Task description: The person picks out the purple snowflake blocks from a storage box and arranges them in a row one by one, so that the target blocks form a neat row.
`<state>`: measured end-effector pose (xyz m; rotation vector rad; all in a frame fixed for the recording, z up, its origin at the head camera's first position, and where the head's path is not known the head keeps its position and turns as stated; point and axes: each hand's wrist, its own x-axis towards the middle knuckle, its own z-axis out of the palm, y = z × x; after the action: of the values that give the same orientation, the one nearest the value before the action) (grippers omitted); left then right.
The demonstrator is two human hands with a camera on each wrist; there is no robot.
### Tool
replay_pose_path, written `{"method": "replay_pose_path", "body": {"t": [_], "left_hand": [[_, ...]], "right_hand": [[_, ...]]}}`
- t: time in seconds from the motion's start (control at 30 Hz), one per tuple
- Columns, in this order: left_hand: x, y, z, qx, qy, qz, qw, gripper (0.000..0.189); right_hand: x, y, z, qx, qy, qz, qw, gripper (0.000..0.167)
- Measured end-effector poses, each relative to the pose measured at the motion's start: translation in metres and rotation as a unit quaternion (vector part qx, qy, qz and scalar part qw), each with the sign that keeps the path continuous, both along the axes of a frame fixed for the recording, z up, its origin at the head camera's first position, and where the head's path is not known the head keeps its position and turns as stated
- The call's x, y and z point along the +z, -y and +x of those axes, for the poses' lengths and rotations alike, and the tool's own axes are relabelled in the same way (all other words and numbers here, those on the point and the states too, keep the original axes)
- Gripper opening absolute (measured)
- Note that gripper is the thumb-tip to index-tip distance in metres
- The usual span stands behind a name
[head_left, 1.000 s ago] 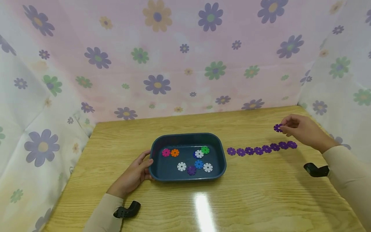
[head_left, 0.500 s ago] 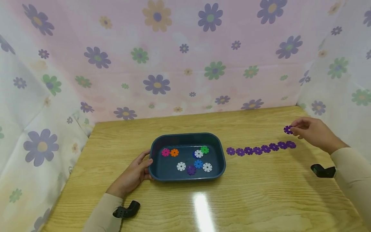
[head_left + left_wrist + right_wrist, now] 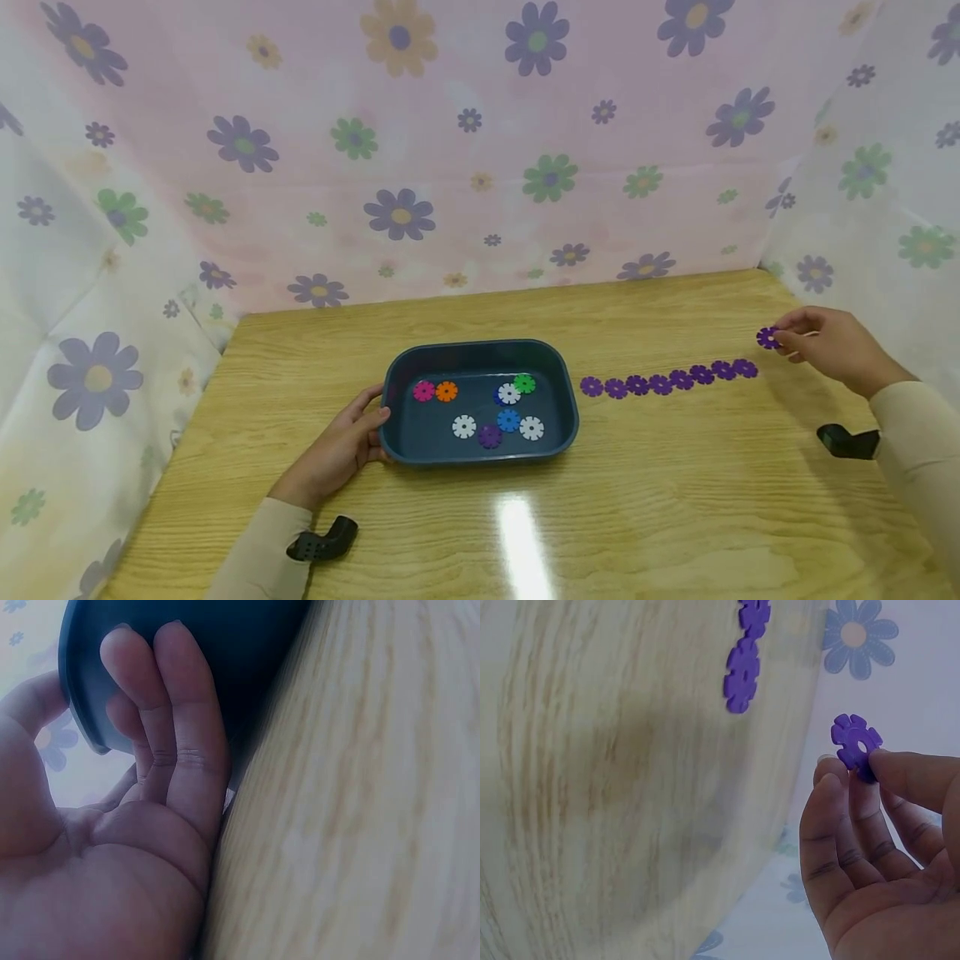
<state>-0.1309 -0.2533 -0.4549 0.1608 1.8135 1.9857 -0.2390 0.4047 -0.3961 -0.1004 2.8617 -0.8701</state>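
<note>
My left hand (image 3: 341, 446) holds the left end of a dark blue-grey plastic tub (image 3: 480, 358), thumb over the rim. In the left wrist view the fingers (image 3: 191, 712) lie along its outer wall. My right hand (image 3: 843, 350) pinches a purple snowflake disc (image 3: 847, 739) between thumb and fingers, raised above the table past the right end of a row. That row of purple snowflake discs (image 3: 681, 380) stretches rightward from near the tub. Inside the tub lie several loose discs, among them pink (image 3: 423, 391), orange (image 3: 447, 391), green (image 3: 524, 383), light blue (image 3: 508, 420), white (image 3: 464, 427) and purple (image 3: 490, 437).
The wooden table (image 3: 637, 500) carries a bright light reflection at its front. Flower-printed cloth (image 3: 450, 167) walls the back and both sides. Black wrist mounts (image 3: 847, 442) stick out from both sleeves.
My right hand has moved to the right with the purple snowflake disc, from above the row to beyond its right end. The left hand stays on the tub; the view shifts slightly.
</note>
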Motion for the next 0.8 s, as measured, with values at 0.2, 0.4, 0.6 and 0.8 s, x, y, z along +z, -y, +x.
{"method": "replay_pose_path", "body": {"t": [0.2, 0.4, 0.6, 0.8], "left_hand": [[0.001, 0.002, 0.001, 0.007, 0.005, -0.012, 0.9999, 0.064], [0.003, 0.004, 0.002, 0.008, 0.001, -0.016, 0.9998, 0.064], [0.001, 0.003, 0.001, -0.002, -0.002, -0.012, 0.9999, 0.064], [0.000, 0.001, 0.000, -0.005, -0.008, -0.009, 0.9999, 0.063]], "right_hand": [[-0.007, -0.009, -0.006, -0.006, 0.011, -0.005, 0.9999, 0.040], [-0.014, -0.014, -0.015, -0.008, 0.027, -0.005, 0.9996, 0.043], [-0.026, -0.023, -0.014, -0.013, 0.075, -0.017, 0.9970, 0.043], [-0.036, -0.027, -0.010, -0.017, 0.084, -0.023, 0.9960, 0.042]]}}
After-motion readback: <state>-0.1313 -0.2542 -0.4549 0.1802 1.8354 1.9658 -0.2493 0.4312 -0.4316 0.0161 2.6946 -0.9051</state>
